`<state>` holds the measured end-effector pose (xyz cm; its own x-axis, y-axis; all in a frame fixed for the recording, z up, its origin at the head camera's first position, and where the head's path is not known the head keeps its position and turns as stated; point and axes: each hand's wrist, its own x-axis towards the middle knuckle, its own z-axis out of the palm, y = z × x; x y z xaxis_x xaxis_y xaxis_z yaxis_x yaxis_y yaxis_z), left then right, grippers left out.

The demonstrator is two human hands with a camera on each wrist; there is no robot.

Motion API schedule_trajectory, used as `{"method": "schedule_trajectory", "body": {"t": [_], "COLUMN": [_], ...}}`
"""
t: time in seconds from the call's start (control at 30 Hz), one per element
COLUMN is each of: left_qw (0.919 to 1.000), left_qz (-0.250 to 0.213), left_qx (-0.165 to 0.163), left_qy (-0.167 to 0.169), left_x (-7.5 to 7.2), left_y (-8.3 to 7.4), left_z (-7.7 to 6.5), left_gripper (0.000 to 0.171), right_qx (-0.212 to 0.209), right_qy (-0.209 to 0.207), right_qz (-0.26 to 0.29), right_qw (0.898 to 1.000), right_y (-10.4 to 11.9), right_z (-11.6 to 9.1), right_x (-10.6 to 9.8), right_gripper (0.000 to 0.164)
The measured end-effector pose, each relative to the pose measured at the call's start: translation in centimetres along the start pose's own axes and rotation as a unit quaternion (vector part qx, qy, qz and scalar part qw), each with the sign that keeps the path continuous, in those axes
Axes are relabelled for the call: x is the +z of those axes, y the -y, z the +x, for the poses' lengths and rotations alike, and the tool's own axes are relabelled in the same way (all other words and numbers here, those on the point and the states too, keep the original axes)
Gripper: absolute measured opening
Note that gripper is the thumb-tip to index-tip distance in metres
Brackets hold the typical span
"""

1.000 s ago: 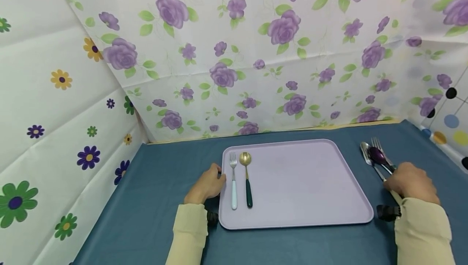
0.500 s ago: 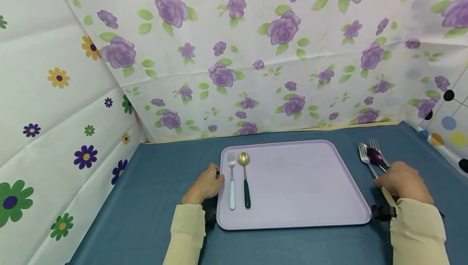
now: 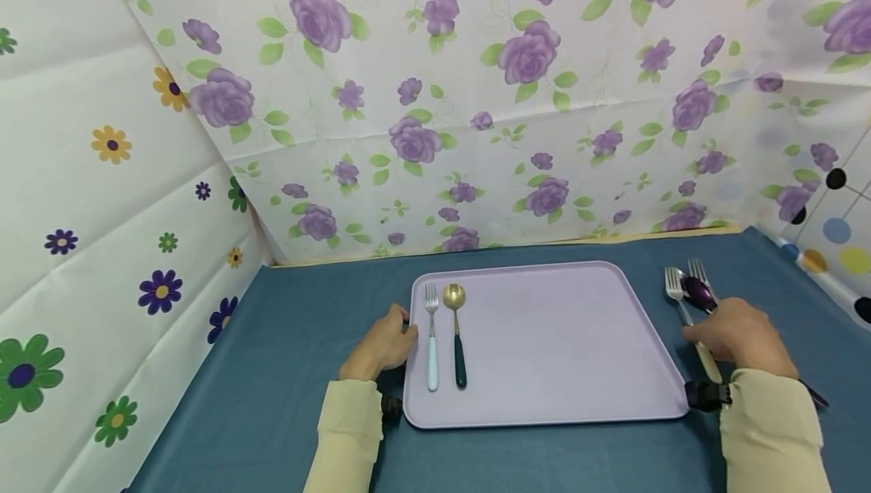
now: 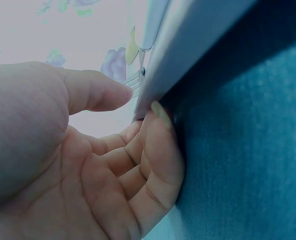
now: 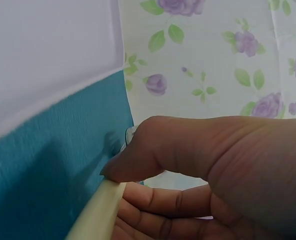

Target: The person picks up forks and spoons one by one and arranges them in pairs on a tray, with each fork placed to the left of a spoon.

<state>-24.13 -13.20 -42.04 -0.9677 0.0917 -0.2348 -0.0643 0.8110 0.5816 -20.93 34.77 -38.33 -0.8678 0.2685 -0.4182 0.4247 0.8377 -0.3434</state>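
My left hand holds the left rim of a pale lilac tray; in the left wrist view the thumb lies above the rim and the fingers curl against its outer side. Beyond the tray's right edge, my right hand pinches a fork by its cream handle between thumb and fingers. Just behind it lie a dark purple spoon and another silver fork, their handles partly hidden by that hand. A further silver piece between them is mostly covered.
On the tray's left side lie a fork with a pale blue handle and a gold spoon with a dark green handle, side by side. A blue-green cloth covers the table. Flowered sheets hang behind and at the left.
My right hand has shifted left towards the tray, and the cream-handled fork has come away leftward from the other cutlery. The left hand stays at the tray's rim.
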Motion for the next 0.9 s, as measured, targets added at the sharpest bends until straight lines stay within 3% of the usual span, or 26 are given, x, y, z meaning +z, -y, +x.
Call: {"method": "schedule_trajectory", "body": {"t": [0.1,0.33,0.9], "left_qw": [1.0000,1.0000,1.0000], "left_qz": [0.000,-0.003,0.005], "left_qx": [-0.001,-0.003,0.001], "left_qy": [-0.002,-0.002,-0.002], "left_x": [0.0,0.0,0.0], "left_y": [0.0,0.0,-0.1], "left_z": [0.1,0.1,0.0], "left_gripper": [0.040,0.040,0.040], "right_qx": [-0.013,-0.053,-0.080], "right_qy": [-0.001,-0.029,-0.057], "right_qz": [0.006,0.022,0.030], "right_qw": [1.000,0.998,0.995], "right_y": [0.3,1.0,3.4], "right_z": [0.1,-0.3,-0.8], "right_x": [0.0,0.9,1.4], "right_gripper": [0.073,0.042,0.043]}}
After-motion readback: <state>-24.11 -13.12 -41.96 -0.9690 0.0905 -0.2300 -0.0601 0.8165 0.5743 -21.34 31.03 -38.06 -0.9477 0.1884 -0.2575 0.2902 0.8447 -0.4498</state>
